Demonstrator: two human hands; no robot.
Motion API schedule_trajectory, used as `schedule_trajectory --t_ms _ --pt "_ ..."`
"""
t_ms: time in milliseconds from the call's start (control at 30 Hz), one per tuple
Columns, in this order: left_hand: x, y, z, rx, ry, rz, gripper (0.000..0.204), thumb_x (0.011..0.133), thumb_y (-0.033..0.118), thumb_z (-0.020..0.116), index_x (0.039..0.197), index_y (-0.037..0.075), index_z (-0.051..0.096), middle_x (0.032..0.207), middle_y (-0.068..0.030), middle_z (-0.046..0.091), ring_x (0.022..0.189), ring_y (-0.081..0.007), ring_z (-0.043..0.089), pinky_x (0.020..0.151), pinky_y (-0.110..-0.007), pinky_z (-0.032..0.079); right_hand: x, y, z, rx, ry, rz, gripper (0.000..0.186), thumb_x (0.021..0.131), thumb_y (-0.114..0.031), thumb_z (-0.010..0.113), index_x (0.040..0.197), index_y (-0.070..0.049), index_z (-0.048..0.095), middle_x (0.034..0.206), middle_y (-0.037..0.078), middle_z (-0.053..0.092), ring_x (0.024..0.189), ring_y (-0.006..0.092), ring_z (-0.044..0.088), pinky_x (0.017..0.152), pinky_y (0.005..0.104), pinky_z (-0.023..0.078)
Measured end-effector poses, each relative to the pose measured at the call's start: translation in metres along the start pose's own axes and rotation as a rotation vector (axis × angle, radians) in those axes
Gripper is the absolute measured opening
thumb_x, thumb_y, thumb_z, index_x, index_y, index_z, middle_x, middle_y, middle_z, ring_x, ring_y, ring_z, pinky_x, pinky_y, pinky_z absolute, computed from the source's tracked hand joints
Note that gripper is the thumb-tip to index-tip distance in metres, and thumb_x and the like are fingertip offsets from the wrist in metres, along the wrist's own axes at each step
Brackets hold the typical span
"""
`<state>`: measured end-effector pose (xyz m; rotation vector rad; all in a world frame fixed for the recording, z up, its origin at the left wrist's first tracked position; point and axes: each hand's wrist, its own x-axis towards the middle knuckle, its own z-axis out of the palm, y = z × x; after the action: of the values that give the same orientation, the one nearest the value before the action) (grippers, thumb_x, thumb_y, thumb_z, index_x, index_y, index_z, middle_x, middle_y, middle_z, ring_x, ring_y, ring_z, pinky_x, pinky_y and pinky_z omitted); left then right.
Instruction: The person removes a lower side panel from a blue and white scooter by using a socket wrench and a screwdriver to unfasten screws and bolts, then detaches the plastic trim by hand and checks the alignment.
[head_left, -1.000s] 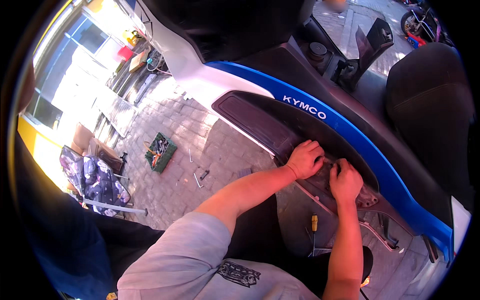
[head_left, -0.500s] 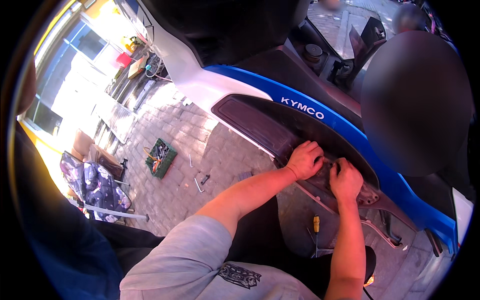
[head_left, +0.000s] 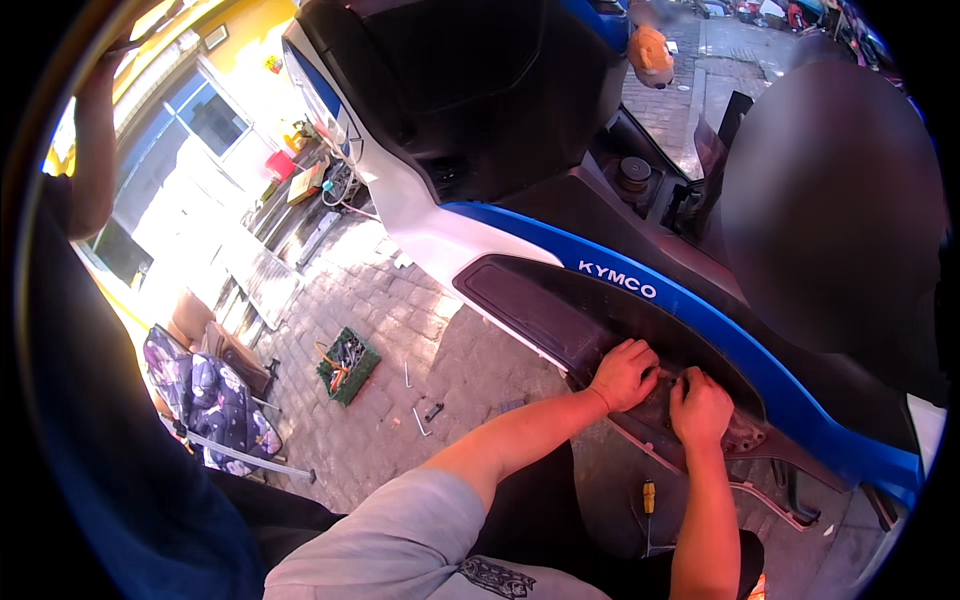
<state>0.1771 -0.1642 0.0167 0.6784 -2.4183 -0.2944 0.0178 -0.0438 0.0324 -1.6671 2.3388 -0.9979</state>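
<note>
A blue and white scooter stands on brick paving, with a black side panel below its blue stripe. My left hand curls its fingers over the lower rear edge of that panel. Just right of it, my right hand is a closed fist against the dark bracket under the panel. A small dark stub shows between the two hands; what the fist holds is mostly hidden. Both forearms reach in from the lower edge.
A yellow-handled screwdriver lies on the ground under my arms. A green crate of tools and loose tools sit on the paving to the left. Patterned fabric over a chair lies further left. Another person's arm shows at the left rim.
Both hands stay at the same spot on the panel's lower edge, shifting only slightly. The view has tilted, showing more of the scooter's front.
</note>
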Motion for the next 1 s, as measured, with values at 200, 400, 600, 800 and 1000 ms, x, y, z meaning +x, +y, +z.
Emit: schedule_trajectory --t_ms 200,400,600,800,1000 --pt "-0.006 0.004 0.002 -0.001 -0.01 -0.003 0.009 0.085 0.012 0.071 0.092 0.008 0.066 0.095 -0.0106 0.061 0.092 -0.0347 0.06 0.084 -0.044 0.052 -0.006 0.002 0.0 0.006 0.0 0.006 0.013 0.091 -0.022 0.068 0.094 -0.009 0.069 0.091 0.013 0.073 0.086 0.0354 0.072 0.077 0.0481 0.056" --pt "-0.007 0.003 -0.001 0.015 -0.007 0.005 0.009 0.085 0.012 0.071 0.091 0.008 0.066 0.095 -0.0104 0.062 0.092 -0.0346 0.061 0.085 -0.044 0.052 -0.009 0.001 0.002 0.023 0.03 -0.016 0.013 0.09 -0.023 0.069 0.092 -0.01 0.067 0.088 0.013 0.072 0.085 0.0352 0.071 0.076 0.0481 0.056" --pt "0.012 0.001 0.007 0.016 0.007 0.059 0.006 0.085 0.011 0.072 0.087 0.01 0.067 0.092 -0.0093 0.063 0.089 -0.0347 0.062 0.079 -0.044 0.053 0.002 0.004 -0.011 0.062 0.07 0.025 0.014 0.089 -0.024 0.07 0.088 -0.01 0.068 0.084 0.012 0.073 0.082 0.0349 0.072 0.074 0.0478 0.057" --pt "-0.005 -0.006 0.007 0.018 0.021 0.039 0.007 0.085 0.008 0.071 0.086 0.008 0.064 0.09 -0.0116 0.062 0.087 -0.0362 0.061 0.079 -0.046 0.051 0.006 -0.03 -0.082 0.862 0.369 0.204 0.01 0.097 -0.009 0.064 0.103 -0.006 0.072 0.076 0.006 0.068 0.075 0.0207 0.069 0.073 0.0318 0.055" --pt "0.0 0.003 0.012 0.023 -0.022 0.031 0.007 0.087 0.011 0.07 0.087 0.008 0.064 0.091 -0.0108 0.061 0.088 -0.0351 0.06 0.079 -0.046 0.05 -0.003 0.016 -0.226 1.105 1.202 0.217 0.058 0.102 -0.005 0.056 0.154 0.005 0.033 0.132 0.014 0.055 0.114 0.0157 0.058 0.097 0.0282 0.05"
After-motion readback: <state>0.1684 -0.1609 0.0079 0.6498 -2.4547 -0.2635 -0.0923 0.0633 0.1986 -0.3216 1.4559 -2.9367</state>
